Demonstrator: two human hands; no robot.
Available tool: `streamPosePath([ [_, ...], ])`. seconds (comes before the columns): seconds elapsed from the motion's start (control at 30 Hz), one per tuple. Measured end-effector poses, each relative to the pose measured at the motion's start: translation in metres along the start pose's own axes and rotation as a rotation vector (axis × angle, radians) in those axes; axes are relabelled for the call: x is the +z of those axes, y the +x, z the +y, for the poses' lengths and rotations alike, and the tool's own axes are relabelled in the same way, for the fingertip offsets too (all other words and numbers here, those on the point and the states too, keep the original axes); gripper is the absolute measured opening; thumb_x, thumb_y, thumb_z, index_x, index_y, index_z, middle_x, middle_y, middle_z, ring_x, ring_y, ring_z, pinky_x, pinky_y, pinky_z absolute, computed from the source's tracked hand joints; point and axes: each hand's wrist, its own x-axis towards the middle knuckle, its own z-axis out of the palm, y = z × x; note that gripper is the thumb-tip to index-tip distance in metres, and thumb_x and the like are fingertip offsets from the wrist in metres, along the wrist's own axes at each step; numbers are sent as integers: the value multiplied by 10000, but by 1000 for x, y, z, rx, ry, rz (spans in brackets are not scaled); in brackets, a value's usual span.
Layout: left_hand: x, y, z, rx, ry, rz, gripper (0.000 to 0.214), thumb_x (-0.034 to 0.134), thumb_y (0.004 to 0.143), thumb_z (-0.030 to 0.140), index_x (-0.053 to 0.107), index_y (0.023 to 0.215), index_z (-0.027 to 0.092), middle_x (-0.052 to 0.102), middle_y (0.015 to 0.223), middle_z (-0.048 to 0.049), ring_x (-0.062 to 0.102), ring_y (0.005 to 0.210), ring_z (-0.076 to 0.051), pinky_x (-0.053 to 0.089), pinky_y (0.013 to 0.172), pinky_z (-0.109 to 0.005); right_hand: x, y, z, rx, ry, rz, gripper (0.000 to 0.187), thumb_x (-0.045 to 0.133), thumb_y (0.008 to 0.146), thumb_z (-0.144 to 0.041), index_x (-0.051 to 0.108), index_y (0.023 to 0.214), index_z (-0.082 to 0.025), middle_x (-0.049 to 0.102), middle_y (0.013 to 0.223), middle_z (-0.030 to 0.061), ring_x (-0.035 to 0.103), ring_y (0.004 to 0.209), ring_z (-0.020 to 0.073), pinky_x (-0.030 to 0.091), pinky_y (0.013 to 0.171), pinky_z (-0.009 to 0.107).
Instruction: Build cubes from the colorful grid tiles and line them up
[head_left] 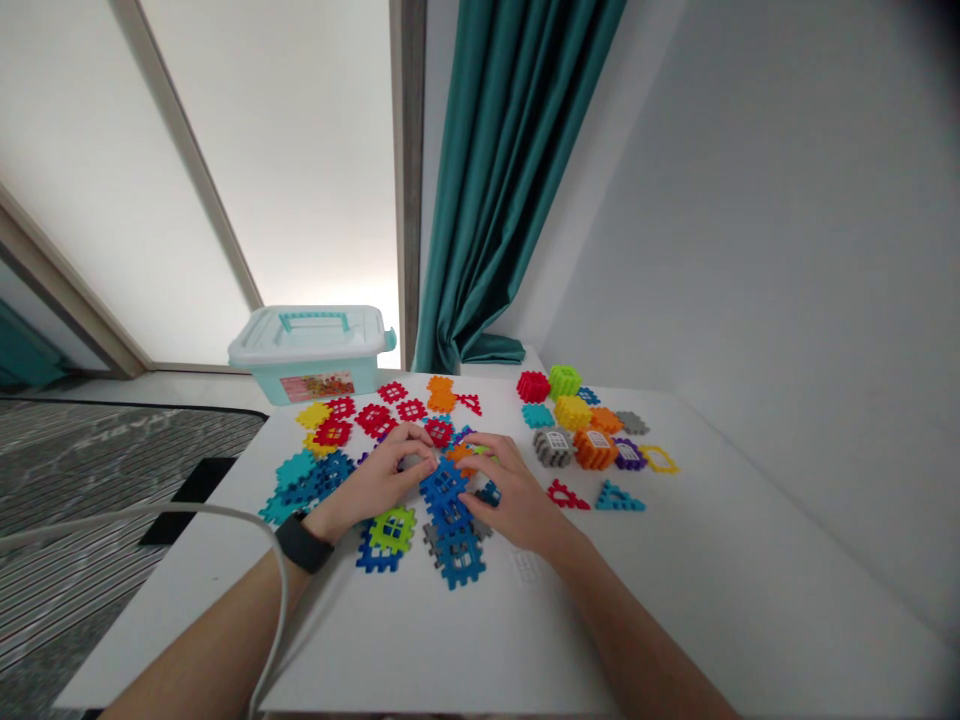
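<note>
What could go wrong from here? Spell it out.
The white cable looping beside the left hand might snag loose pieces. The blue interlocked blocks beside the right hand could slip apart. The teal blocks toward the table's left edge could get knocked off.

No words or numbers can be read anywhere in this view. The only printed item is a label (317, 386) on the front of the pale turquoise storage box (304, 345). It shows a busy orange and red picture inside a pinkish border, but any lettering on it is too small and blurred to make out. The black watch (304, 541) on the left wrist shows a dark face with no digits. The gray block (553, 447) and orange block (596, 450) each carry a small white panel with a grid-like pattern, not letters. A faint pale mark (526, 567) on the counter (180, 610) is unreadable.
</note>
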Motion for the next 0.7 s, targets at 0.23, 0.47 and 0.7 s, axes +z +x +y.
streamPosePath([
  [0.23, 3, 0, 0, -19, -3, 14, 195, 507, 1003, 312, 677, 998, 215, 678, 1033, -61, 643, 999, -202, 530, 927, -371, 2, 0, -1, 1, -34, 85, 299, 691, 831, -195, 617, 1116, -245, 552, 1345, 127, 524, 1289, 287, 480, 1078, 498],
  [0.47, 7, -5, -2, 137, 429, 51, 526, 790, 801, 438, 610, 1241, 213, 626, 1218, -119, 583, 1146, -316, 468, 998, -480, 2, 1, 2, 35, -75, 200, 259, 691, 839, -225, 594, 1079, -223, 571, 1273, 135, 565, 1209, 288, 495, 1035, 466],
  [0.7, 7, -5, 0, 201, 554, 127, 451, 731, 865, 420, 609, 1241, 203, 628, 1184, -120, 586, 1105, -303, 483, 949, -467, 5, 2, 2, 31, -86, 234, 225, 684, 840, -222, 571, 1034, -221, 592, 1182, 123, 586, 1142, 279, 516, 980, 449],
])
